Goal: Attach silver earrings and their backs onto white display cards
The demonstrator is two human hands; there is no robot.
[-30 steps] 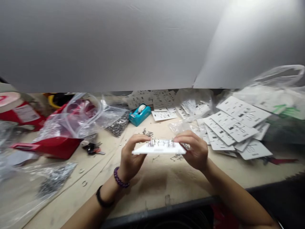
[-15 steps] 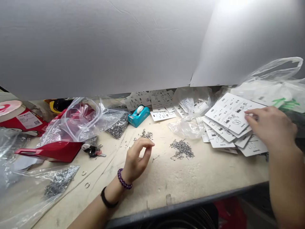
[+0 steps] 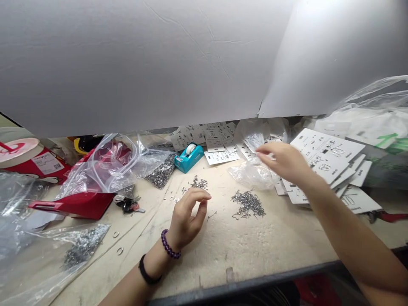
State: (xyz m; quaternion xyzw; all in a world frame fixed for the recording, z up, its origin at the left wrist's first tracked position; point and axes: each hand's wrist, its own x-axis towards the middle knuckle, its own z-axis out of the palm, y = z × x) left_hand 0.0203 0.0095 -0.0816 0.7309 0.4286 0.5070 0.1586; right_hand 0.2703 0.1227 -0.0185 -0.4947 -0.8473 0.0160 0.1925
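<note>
My left hand [image 3: 188,216] hovers just above the beige table [image 3: 242,246], fingers curled apart, holding nothing. It wears a purple bead bracelet and a black band. My right hand [image 3: 282,159] reaches toward the back over a crumpled clear plastic bag [image 3: 251,176], its fingertips pinched near the bag and the white cards behind it; what they pinch I cannot make out. A pile of small metal pieces [image 3: 248,206] lies between my hands. A stack of white cards with metal clips [image 3: 331,159] lies to the right of my right hand.
A teal tape dispenser [image 3: 190,156] stands at the back. A red box under a clear bag [image 3: 95,178] is at the left, with bags of metal parts [image 3: 81,246] nearby. White cards [image 3: 210,138] line the back. A white sheet [image 3: 159,59] hangs overhead.
A second ago both hands held a white card with clips. My right hand laid it on the right stack, then moved left to the clear bag. My left hand stayed, empty.
</note>
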